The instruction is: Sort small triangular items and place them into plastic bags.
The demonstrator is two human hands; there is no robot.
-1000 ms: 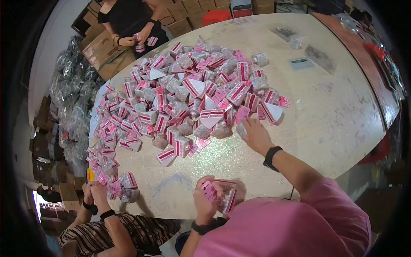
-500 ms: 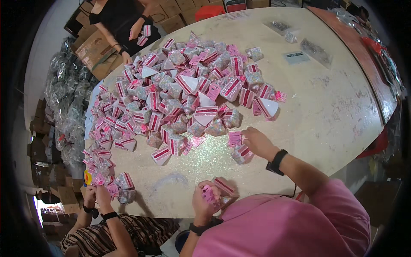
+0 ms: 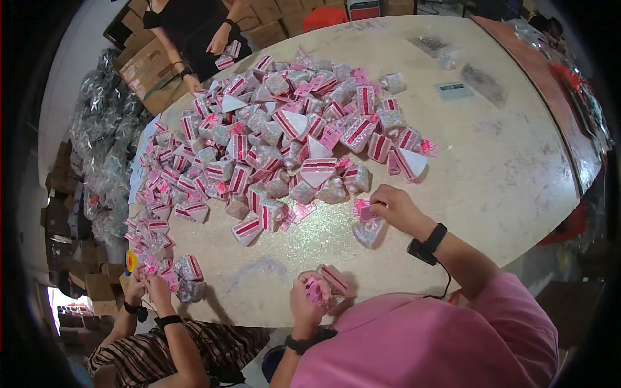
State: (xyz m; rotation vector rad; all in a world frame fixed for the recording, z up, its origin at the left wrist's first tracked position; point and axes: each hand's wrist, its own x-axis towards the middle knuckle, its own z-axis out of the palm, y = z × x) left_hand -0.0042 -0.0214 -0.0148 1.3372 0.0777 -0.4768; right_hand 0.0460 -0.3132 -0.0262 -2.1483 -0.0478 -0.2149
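Observation:
My left hand (image 3: 308,299) is closed round pink tags (image 3: 315,291) near the table's front edge. Against its fingers lies a glittery toy cake slice (image 3: 334,279) with a pink-red stripe. Farther right, my right hand (image 3: 399,210) pinches a pink card tag (image 3: 364,210) between thumb and fingers. The cake slice (image 3: 369,233) by that tag rests on the table just below the fingertips, its speckled glitter side showing. Beyond both hands spreads a big heap of similar tagged cake slices (image 3: 318,171).
A co-worker's hands (image 3: 147,288) work on tagged slices at the table's left edge. Another person (image 3: 194,39) stands at the far side with a hand on the heap. Bags of small parts (image 3: 482,84) and a small flat box (image 3: 454,91) lie far right on the table (image 3: 504,181).
The cake slice by my right hand has turned, so its red stripe no longer shows, and its tag has tilted. My left hand keeps its hold. The whole view has shifted slightly.

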